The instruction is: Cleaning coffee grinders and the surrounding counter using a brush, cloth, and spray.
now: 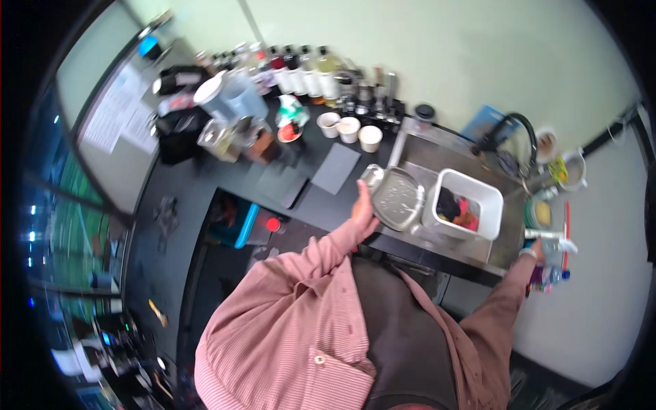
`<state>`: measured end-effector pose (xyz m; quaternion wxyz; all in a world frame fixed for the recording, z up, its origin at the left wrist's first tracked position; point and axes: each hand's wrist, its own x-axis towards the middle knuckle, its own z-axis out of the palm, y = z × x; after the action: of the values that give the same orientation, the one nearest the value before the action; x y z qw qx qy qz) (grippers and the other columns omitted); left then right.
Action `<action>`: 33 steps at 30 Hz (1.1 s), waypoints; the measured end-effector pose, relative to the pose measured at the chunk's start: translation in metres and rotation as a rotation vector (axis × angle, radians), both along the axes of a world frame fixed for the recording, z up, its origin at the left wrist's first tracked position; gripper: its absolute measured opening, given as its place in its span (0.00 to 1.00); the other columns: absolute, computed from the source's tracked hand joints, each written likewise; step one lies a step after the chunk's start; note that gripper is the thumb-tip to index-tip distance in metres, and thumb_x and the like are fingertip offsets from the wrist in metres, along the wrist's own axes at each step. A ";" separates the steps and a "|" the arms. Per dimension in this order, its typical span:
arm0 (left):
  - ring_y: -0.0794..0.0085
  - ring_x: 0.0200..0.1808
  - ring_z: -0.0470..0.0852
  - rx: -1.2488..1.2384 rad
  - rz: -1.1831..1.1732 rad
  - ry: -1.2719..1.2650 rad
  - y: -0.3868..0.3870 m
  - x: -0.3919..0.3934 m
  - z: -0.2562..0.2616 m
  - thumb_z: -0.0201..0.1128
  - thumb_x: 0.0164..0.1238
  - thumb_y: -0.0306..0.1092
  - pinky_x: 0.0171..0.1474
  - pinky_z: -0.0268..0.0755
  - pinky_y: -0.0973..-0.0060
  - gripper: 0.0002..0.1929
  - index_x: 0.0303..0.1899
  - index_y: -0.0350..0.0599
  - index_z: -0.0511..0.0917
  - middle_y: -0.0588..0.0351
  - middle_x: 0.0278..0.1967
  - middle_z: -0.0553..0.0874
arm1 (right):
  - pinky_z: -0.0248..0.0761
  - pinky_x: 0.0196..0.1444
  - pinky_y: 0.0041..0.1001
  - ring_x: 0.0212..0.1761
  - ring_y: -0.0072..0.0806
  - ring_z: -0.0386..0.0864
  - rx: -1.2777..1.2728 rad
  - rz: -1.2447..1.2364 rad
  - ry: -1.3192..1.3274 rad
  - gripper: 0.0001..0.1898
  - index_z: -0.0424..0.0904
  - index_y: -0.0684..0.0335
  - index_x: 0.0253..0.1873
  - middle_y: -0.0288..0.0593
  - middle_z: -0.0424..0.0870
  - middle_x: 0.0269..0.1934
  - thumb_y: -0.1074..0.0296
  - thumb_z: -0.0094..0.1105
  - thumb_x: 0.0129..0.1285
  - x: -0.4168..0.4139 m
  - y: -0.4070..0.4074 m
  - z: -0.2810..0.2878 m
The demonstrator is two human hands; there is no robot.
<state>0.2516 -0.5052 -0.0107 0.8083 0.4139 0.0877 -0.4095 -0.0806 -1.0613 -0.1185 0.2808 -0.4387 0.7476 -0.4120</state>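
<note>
Over the left side of the sink, my left hand (363, 210) grips the edge of a clear, rounded lid or shallow container (397, 197) with droplets on it. A small clear cup or lid (373, 176) is just above my fingers. My right hand (536, 249) reaches to the far right of the sink, at a bottle with a white spray head (552, 247); whether its fingers close on it is too blurred to tell. Between my hands, a white plastic tub (496, 205) holding black, pink and orange items stands in the metal sink (507, 236).
A black faucet (530, 133) arches over the sink's back right. Behind the dark counter (328, 202) are syrup bottles (307, 77) and white paper cups (370, 138). A grey board (335, 168) lies left of the sink. A purple-labelled bottle (548, 277) stands beside my right hand.
</note>
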 end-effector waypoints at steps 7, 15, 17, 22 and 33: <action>0.64 0.65 0.79 -0.166 0.125 0.066 -0.021 -0.020 -0.026 0.39 0.70 0.76 0.66 0.75 0.61 0.43 0.70 0.49 0.68 0.53 0.65 0.78 | 0.71 0.68 0.33 0.65 0.35 0.76 0.043 0.684 -0.889 0.29 0.63 0.69 0.72 0.51 0.71 0.67 0.62 0.60 0.74 0.082 0.257 0.082; 0.63 0.64 0.80 -0.355 0.181 0.092 0.002 -0.039 -0.012 0.36 0.73 0.73 0.68 0.75 0.61 0.41 0.71 0.48 0.68 0.52 0.65 0.79 | 0.78 0.65 0.36 0.59 0.36 0.81 0.344 0.868 -1.066 0.19 0.71 0.69 0.65 0.47 0.79 0.57 0.62 0.53 0.77 0.084 0.309 0.054; 0.62 0.65 0.80 -0.362 0.238 0.090 0.027 -0.039 -0.002 0.35 0.74 0.72 0.68 0.74 0.60 0.40 0.71 0.48 0.67 0.51 0.66 0.78 | 0.76 0.66 0.37 0.57 0.36 0.81 0.462 0.933 -1.045 0.19 0.71 0.69 0.65 0.46 0.79 0.55 0.63 0.53 0.77 0.097 0.315 0.051; 0.60 0.66 0.78 -0.412 0.444 0.026 0.099 -0.026 0.015 0.35 0.73 0.72 0.70 0.72 0.58 0.41 0.72 0.48 0.65 0.50 0.67 0.77 | 0.76 0.64 0.36 0.55 0.34 0.80 0.654 1.086 -1.036 0.16 0.73 0.67 0.62 0.45 0.80 0.52 0.65 0.54 0.77 0.159 0.370 0.070; 0.62 0.71 0.72 -0.328 1.099 -0.207 0.354 -0.032 0.004 0.33 0.75 0.71 0.73 0.66 0.59 0.40 0.75 0.51 0.61 0.56 0.72 0.72 | 0.80 0.57 0.33 0.51 0.34 0.83 1.146 1.868 -0.664 0.16 0.73 0.66 0.63 0.47 0.82 0.50 0.65 0.55 0.77 0.341 0.634 0.105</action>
<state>0.2200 -0.1516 -0.0062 0.9600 0.2151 0.1458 0.1043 0.2606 -0.4269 -0.0132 0.8196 -0.4996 0.0965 0.2634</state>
